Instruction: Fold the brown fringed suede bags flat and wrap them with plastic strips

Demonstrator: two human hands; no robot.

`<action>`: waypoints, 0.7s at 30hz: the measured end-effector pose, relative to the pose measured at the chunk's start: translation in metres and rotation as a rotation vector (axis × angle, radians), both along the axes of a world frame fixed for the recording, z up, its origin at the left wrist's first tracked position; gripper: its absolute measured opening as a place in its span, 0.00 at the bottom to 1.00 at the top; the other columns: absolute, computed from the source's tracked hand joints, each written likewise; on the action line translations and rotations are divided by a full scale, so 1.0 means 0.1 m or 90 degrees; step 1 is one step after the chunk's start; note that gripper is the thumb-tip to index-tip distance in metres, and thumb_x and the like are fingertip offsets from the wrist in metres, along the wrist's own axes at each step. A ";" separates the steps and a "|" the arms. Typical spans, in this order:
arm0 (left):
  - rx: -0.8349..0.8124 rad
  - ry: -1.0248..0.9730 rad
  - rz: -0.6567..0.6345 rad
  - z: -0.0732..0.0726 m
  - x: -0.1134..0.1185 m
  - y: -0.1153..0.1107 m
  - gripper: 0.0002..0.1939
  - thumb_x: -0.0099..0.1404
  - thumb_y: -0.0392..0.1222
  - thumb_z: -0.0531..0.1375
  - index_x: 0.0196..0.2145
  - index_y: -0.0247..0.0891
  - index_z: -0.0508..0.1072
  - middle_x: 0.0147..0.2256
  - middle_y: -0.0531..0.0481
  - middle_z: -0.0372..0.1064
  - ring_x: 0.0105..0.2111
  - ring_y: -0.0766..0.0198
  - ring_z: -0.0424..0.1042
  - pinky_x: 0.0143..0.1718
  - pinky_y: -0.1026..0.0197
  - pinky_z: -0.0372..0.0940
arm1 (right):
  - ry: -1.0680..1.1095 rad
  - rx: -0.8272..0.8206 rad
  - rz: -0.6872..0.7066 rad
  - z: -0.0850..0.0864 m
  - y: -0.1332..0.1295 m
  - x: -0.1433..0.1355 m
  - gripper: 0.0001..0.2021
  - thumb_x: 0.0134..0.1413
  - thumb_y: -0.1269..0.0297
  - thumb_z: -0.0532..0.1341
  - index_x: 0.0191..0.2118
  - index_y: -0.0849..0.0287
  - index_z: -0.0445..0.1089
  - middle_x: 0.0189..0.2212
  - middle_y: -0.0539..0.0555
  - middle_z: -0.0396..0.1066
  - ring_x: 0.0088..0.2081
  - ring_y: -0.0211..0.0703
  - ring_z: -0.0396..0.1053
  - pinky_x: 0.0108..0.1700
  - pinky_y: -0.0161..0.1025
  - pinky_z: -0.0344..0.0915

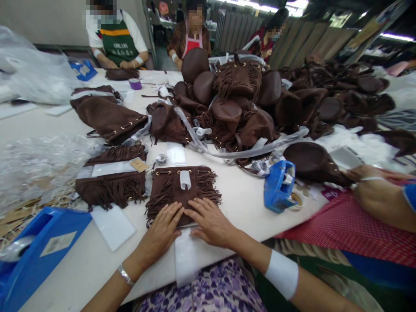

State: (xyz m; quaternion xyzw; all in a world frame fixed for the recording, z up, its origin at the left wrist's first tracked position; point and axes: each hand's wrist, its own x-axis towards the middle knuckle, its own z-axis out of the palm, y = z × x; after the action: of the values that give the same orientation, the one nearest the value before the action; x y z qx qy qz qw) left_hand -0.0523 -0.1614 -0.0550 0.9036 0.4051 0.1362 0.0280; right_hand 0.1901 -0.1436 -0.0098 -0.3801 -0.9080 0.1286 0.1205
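A brown fringed bag [180,197] lies flat on the table in front of me, with gold eyelets along its top edge and a small white wrap on its front. My left hand [165,227] rests flat on the bag's lower left part, fingers stretched out. Beside it my right hand [209,221] lies flat on the lower right part, fingers spread, the fingertips of both hands nearly meeting. Under the bag runs a white sheet [186,255], which sticks out toward me and again beyond the top edge.
Another fringed bag [110,182] with a white band and tag lies at the left. Blue tape dispensers stand left [48,255] and right [279,186]. Behind is a large pile of brown bags [227,112]. A co-worker's arm [380,195] reaches in from the right; other people work across the table.
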 end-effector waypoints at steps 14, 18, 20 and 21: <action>0.151 0.098 0.042 0.02 0.12 -0.06 0.38 0.58 0.42 0.64 0.63 0.31 0.58 0.67 0.42 0.50 0.69 0.44 0.39 0.68 0.35 0.41 | -0.076 0.335 0.106 -0.40 0.07 -0.05 0.18 0.65 0.72 0.51 0.57 0.69 0.65 0.60 0.67 0.63 0.66 0.59 0.52 0.62 0.62 0.59; 0.196 0.084 0.064 0.01 0.12 -0.06 0.38 0.56 0.43 0.64 0.63 0.32 0.59 0.67 0.42 0.50 0.68 0.43 0.40 0.68 0.34 0.35 | -0.035 0.354 0.145 -0.19 0.12 -0.05 0.16 0.64 0.73 0.52 0.55 0.67 0.67 0.58 0.66 0.66 0.65 0.57 0.54 0.62 0.63 0.59; 0.228 0.067 0.078 0.00 0.12 -0.07 0.38 0.54 0.41 0.64 0.62 0.33 0.61 0.67 0.43 0.51 0.68 0.42 0.41 0.68 0.33 0.35 | -0.027 0.365 0.152 -0.17 0.11 -0.06 0.15 0.63 0.73 0.53 0.53 0.67 0.68 0.57 0.65 0.67 0.65 0.58 0.55 0.62 0.63 0.60; 0.241 0.064 0.084 -0.02 0.12 -0.07 0.38 0.53 0.41 0.64 0.61 0.33 0.61 0.66 0.43 0.51 0.68 0.41 0.41 0.68 0.33 0.35 | -0.024 0.370 0.149 -0.19 0.09 -0.06 0.15 0.63 0.73 0.53 0.53 0.66 0.69 0.57 0.64 0.67 0.64 0.58 0.56 0.62 0.62 0.60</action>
State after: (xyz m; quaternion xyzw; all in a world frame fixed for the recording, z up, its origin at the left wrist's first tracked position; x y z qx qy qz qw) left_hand -0.0404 -0.1685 -0.0566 0.8700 0.4313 0.1661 -0.1719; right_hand 0.1843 -0.1346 -0.0293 -0.2246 -0.9465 -0.1302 0.1917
